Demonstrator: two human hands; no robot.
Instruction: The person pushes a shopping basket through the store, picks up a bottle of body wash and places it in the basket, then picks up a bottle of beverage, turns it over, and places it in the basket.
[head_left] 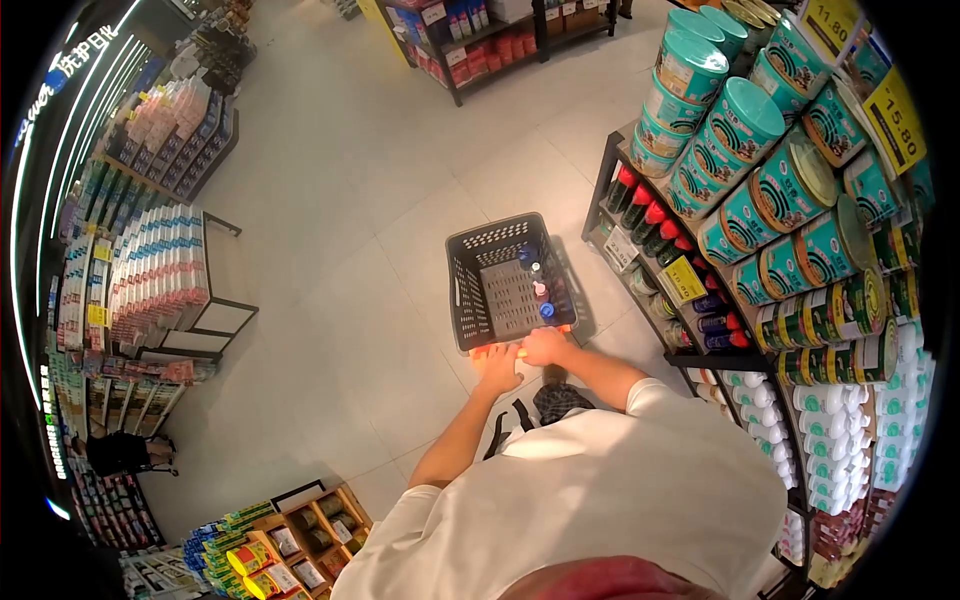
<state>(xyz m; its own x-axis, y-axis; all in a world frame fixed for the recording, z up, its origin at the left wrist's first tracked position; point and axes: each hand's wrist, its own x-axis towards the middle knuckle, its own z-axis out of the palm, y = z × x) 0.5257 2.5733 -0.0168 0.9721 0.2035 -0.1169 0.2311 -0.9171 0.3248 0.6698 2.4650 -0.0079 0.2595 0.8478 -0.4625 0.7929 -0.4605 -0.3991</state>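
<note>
A dark grey shopping cart with perforated basket walls stands right in front of me. My left hand is closed around its orange handle near the middle. Just to the right, my right hand also grips the handle, close beside the left. Several bottles stand in a row along the basket's right side: one has a blue cap, another a pink top, and a dark blue one sits toward the far end. The rest of the basket floor shows its slotted bottom.
At right, a shelf rack holds stacked teal tubs above red-capped bottles, with yellow price tags. A display of white and pink packs stands at left. Another rack is ahead; a wooden stand is at lower left.
</note>
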